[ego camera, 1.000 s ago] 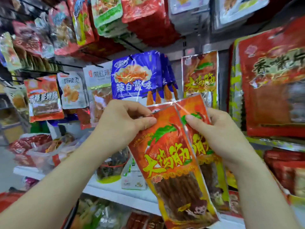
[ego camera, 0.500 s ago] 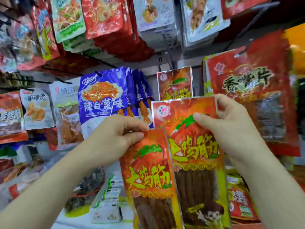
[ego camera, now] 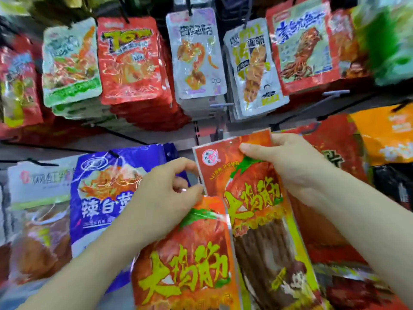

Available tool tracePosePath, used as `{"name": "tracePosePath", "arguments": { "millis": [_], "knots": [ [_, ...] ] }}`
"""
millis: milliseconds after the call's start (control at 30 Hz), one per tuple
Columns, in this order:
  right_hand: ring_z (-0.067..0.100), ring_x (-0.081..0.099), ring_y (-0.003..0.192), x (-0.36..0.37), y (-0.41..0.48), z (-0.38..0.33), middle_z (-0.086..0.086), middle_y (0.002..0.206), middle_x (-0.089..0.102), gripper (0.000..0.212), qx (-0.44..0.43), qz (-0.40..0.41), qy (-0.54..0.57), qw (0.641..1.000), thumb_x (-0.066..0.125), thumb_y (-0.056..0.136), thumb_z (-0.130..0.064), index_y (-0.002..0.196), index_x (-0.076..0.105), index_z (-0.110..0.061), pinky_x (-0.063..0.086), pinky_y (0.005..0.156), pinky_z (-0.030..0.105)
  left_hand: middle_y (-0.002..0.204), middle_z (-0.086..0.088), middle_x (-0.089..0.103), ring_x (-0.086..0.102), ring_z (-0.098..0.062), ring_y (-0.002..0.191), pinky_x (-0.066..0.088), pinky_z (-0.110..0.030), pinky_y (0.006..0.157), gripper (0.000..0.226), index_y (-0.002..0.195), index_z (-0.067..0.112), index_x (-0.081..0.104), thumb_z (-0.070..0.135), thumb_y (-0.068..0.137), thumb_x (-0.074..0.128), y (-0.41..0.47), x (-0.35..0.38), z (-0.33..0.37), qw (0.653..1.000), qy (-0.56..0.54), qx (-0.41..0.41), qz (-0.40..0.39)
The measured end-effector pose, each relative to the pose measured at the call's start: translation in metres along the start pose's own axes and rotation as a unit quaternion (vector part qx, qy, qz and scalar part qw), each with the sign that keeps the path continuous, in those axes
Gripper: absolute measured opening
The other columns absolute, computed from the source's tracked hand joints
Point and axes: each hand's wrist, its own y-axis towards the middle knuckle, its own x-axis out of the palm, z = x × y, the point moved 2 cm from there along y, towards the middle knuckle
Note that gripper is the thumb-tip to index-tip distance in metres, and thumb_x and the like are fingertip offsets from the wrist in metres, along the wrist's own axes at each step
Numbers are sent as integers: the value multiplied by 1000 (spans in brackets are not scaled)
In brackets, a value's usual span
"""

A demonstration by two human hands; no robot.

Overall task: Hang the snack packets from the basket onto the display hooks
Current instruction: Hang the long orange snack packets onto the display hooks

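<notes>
Here, right hand (ego camera: 288,168) gripping top edge of orange snack packet (ego camera: 252,204), held up at far display rack (ego camera: 143,139), left hand (ego camera: 165,198) pinching second orange packet (ego camera: 185,260), lower, nearer, right of blue packets (ego camera: 100,206).

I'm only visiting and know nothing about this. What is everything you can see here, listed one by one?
Upper orange-red plastic snack packet: one, yellow characters, centre.
Lower orange-red plastic snack packet: one, same design, below-left, overlapping it.
Blue-purple foil packets: stack, count unclear, lower row, left.
Pale clear-fronted packet: one seen, whitish, far left.
Green-and-white packets: stack, upper row, left.
Red packets with yellow lettering: stack, upper row.
White-lilac packets: stack, upper row, centre.
Silver packets: stack, upper row, right of centre.
Large red packet: one seen, lower row, right of centre.
Orange packet: one seen, right edge.
Left hand: pinches the lower packet's top.
Right hand: its grip holds the upper packet's top.
</notes>
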Motion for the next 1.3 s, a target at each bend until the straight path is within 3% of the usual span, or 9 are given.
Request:
{"name": "tracePosePath", "arguments": {
  "millis": [167,267,333,467,567,767,967,1100,1300],
  "knots": [
    [5,61,59,16,2,-19,-2,69,68,17,-37,30,-17,999,75,80,-33,78,70,-17,53,62,23,66,-22,62,54,-23,57,49,-43,63,49,80,18,67,62,63,54,21,-6,-8,993,-109,-32,10],
    [20,67,57,28,-10,-32,12,76,74,9,-18,23,132,991,75,81,-13,83,73,-4,59,59,34,81,-22,69,67,-40,77,54,-54,71,57,85,6,69,60,70,54,31,-3,-9,994,-96,-36,23],
    [25,68,60,30,-12,-35,15,80,74,10,-10,37,150,988,75,80,-11,83,73,-2,59,60,39,83,-21,69,66,-38,81,53,-53,72,58,85,4,69,58,72,51,36,-1,-8,997,-69,-26,34],
    [22,67,55,28,-10,-33,16,77,74,9,-9,65,159,985,76,80,-12,79,73,-3,57,52,31,81,-22,67,59,-19,64,52,-52,72,66,83,3,67,63,70,45,41,2,-5,998,-39,-25,40],
    [21,68,55,29,-9,-32,14,76,74,9,-11,69,158,985,76,80,-13,76,73,-6,57,52,31,82,-24,66,57,-17,63,52,-53,71,63,81,0,67,60,72,50,42,2,-2,997,-49,-47,36],
    [29,70,66,30,-5,-36,13,76,75,15,-10,75,131,989,79,77,-16,81,73,-2,59,69,48,83,-25,69,65,-46,80,53,-56,75,47,82,1,69,48,82,66,38,-1,0,988,-107,-110,34],
    [31,72,68,30,-5,-41,14,78,75,19,9,70,126,990,78,77,-14,87,72,1,60,69,48,69,-16,72,67,-26,57,55,-39,64,30,75,7,74,31,89,64,38,0,5,971,-178,-156,29],
    [24,66,56,30,-3,-42,17,77,73,20,17,75,143,987,79,74,-12,86,72,2,57,60,37,76,-21,72,70,-35,71,57,-43,74,28,77,5,75,30,86,66,40,-1,5,954,-234,-189,20],
    [33,68,68,30,1,-36,23,86,72,23,20,90,94,991,81,70,-13,84,72,3,56,77,55,75,-19,72,68,-31,66,58,-44,73,26,80,4,76,28,86,66,40,3,-1,945,-247,-214,-5]
  ]
}}
